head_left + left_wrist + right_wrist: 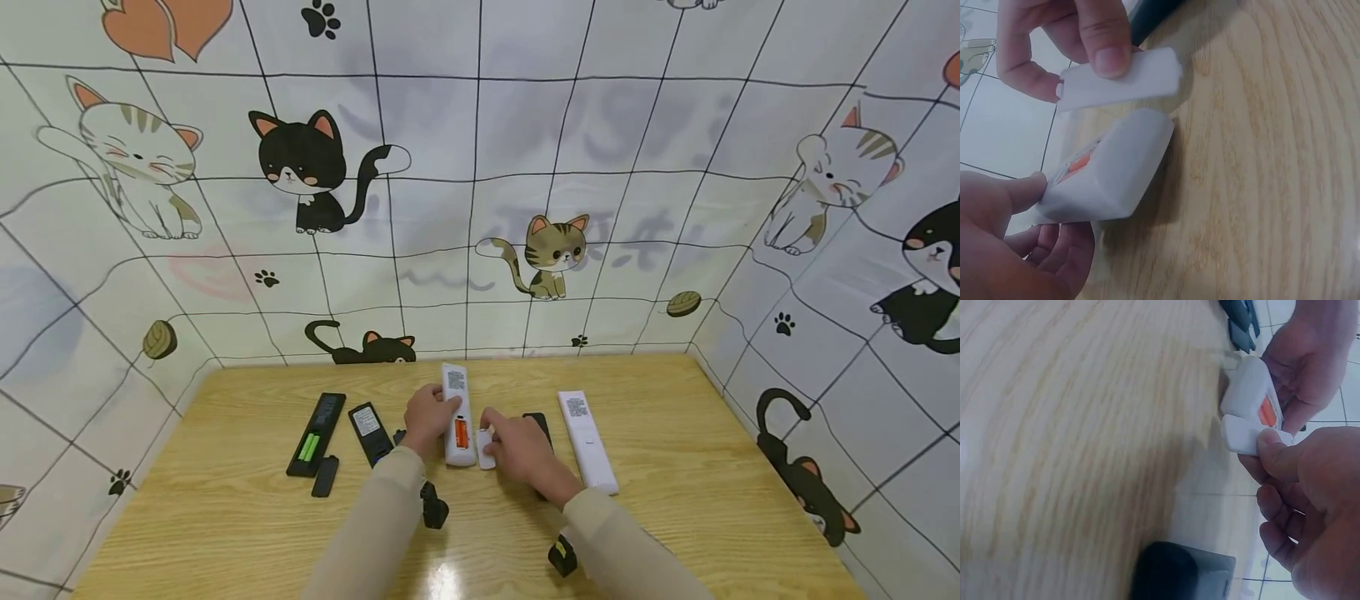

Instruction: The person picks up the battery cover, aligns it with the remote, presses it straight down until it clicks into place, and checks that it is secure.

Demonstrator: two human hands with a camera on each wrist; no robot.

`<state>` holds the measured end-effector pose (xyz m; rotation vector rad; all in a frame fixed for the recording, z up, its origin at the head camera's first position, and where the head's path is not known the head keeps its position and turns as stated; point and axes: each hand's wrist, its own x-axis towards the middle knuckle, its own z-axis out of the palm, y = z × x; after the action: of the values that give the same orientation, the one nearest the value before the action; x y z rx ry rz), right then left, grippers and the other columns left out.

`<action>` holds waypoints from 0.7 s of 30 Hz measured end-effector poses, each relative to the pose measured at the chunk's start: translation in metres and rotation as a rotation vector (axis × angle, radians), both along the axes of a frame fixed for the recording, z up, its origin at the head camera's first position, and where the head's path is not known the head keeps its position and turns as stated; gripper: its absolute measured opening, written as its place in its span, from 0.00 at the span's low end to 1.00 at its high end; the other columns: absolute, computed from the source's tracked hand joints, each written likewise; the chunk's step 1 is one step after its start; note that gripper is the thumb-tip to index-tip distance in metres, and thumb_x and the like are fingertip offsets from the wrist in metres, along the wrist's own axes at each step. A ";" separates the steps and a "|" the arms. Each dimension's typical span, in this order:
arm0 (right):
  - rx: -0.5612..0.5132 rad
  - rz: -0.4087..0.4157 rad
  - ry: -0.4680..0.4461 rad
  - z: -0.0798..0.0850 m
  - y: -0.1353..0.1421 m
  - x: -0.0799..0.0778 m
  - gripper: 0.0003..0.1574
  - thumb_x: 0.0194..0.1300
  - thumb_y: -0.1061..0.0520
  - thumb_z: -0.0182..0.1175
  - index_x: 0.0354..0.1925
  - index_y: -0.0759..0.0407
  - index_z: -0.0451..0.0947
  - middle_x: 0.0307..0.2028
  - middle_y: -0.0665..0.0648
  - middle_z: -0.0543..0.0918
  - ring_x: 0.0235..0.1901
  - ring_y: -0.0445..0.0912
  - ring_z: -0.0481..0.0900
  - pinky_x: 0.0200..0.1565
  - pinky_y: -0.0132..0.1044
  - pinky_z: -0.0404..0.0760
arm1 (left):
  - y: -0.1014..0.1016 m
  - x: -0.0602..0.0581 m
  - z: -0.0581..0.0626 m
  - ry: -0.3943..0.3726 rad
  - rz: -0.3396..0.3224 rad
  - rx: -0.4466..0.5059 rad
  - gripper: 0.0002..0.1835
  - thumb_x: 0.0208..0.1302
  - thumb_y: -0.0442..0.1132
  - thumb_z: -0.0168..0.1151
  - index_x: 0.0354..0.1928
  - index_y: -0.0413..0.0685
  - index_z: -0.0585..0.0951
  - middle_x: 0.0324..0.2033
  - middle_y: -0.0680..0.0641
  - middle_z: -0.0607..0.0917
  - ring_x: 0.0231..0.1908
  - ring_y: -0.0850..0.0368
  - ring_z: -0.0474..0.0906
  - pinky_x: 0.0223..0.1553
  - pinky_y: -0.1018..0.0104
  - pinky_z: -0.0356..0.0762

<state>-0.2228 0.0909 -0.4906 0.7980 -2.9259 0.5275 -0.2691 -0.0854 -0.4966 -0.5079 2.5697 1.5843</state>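
My left hand (pixel 427 419) grips a white remote control (pixel 457 383) by its side, thumb on one edge and fingers on the other. Its back faces up, and orange batteries (pixel 461 433) show in the uncovered compartment. Just right of the remote, my right hand (pixel 521 450) pinches a small white battery cover (pixel 486 454) between thumb and fingers. In the left wrist view the cover (pixel 1154 78) is apart from the remote (pixel 1132 162), close by its end. The right wrist view shows the thumb on the cover (pixel 1242 434), which overlaps the remote (pixel 1249 387) from that angle.
To the left lie a black remote (pixel 327 414) with green batteries, its loose black cover (pixel 326 477), and another black remote (pixel 367 421). My right hand partly hides a dark remote (pixel 538 422). Another white remote (pixel 588 442) lies farther right. Cat-patterned cloth (pixel 435 208) surrounds the wooden table (pixel 247 533).
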 end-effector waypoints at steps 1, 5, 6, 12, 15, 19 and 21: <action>-0.012 -0.003 0.001 0.002 0.001 0.001 0.16 0.62 0.52 0.66 0.45 0.49 0.71 0.27 0.49 0.85 0.23 0.42 0.79 0.30 0.34 0.74 | 0.000 0.001 0.001 0.004 -0.004 0.005 0.26 0.65 0.47 0.64 0.62 0.42 0.75 0.52 0.41 0.83 0.48 0.48 0.81 0.47 0.56 0.81; -0.061 -0.004 -0.010 0.009 0.006 0.003 0.15 0.63 0.53 0.66 0.46 0.50 0.72 0.25 0.49 0.84 0.20 0.40 0.75 0.27 0.32 0.72 | 0.000 0.004 0.005 0.023 -0.017 0.027 0.26 0.65 0.47 0.64 0.62 0.44 0.75 0.50 0.43 0.83 0.47 0.51 0.80 0.46 0.58 0.80; -0.064 -0.011 -0.022 0.010 0.008 0.003 0.15 0.63 0.53 0.65 0.46 0.50 0.72 0.26 0.49 0.84 0.20 0.39 0.74 0.27 0.32 0.71 | 0.000 0.005 0.006 0.029 -0.019 0.034 0.26 0.65 0.46 0.64 0.62 0.44 0.76 0.49 0.44 0.82 0.46 0.51 0.80 0.46 0.58 0.80; -0.071 -0.032 -0.085 0.016 0.013 0.006 0.15 0.64 0.53 0.65 0.46 0.49 0.71 0.29 0.48 0.85 0.26 0.39 0.78 0.30 0.32 0.73 | -0.003 0.011 0.007 0.060 -0.040 0.092 0.26 0.65 0.46 0.64 0.63 0.44 0.75 0.48 0.45 0.80 0.44 0.53 0.79 0.41 0.64 0.79; -0.096 -0.027 -0.105 0.018 0.016 0.009 0.15 0.64 0.53 0.64 0.46 0.49 0.71 0.28 0.47 0.84 0.25 0.38 0.77 0.30 0.32 0.73 | -0.004 0.016 0.008 0.080 -0.061 0.120 0.26 0.65 0.45 0.64 0.63 0.44 0.74 0.48 0.45 0.79 0.42 0.54 0.79 0.37 0.66 0.79; -0.120 0.007 -0.078 0.020 0.021 0.014 0.14 0.64 0.56 0.65 0.46 0.51 0.72 0.27 0.48 0.84 0.24 0.37 0.77 0.28 0.31 0.73 | -0.004 0.025 0.011 0.098 -0.088 0.174 0.25 0.66 0.44 0.63 0.63 0.47 0.74 0.50 0.44 0.78 0.41 0.54 0.78 0.36 0.68 0.79; -0.120 0.016 -0.062 0.021 0.023 0.016 0.14 0.64 0.56 0.65 0.45 0.52 0.72 0.26 0.48 0.84 0.24 0.38 0.78 0.28 0.31 0.73 | -0.004 0.030 0.013 0.110 -0.096 0.201 0.24 0.67 0.43 0.63 0.63 0.47 0.74 0.51 0.43 0.77 0.41 0.54 0.78 0.36 0.67 0.79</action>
<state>-0.2063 0.1134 -0.4694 0.8048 -2.9121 0.7341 -0.2387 -0.0892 -0.4836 -0.2824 2.4292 1.8570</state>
